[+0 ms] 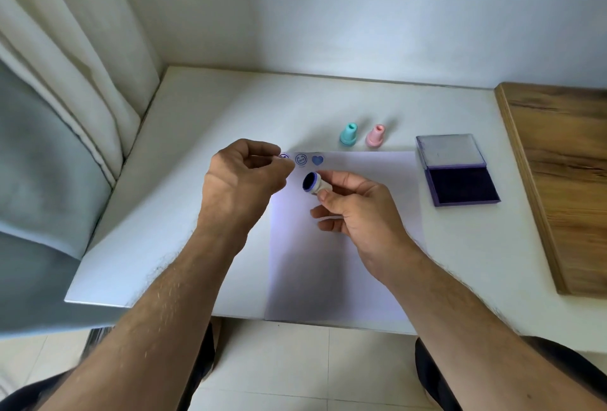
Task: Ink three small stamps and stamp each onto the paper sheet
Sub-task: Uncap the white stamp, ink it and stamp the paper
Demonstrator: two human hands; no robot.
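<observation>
My right hand holds a small white stamp on its side above the paper sheet, its blue inked face turned to the left. My left hand hovers just left of it with fingers curled and nothing visibly in them. Three blue prints show along the sheet's top edge: one partly hidden behind my left fingers, a round face print and a heart print. A teal stamp and a pink stamp stand upright beyond the sheet. The ink pad lies open at the right.
The white table meets a wall at the back and a curtain at the left. A wooden board lies along the right side. My knees and a tiled floor show below the table's front edge.
</observation>
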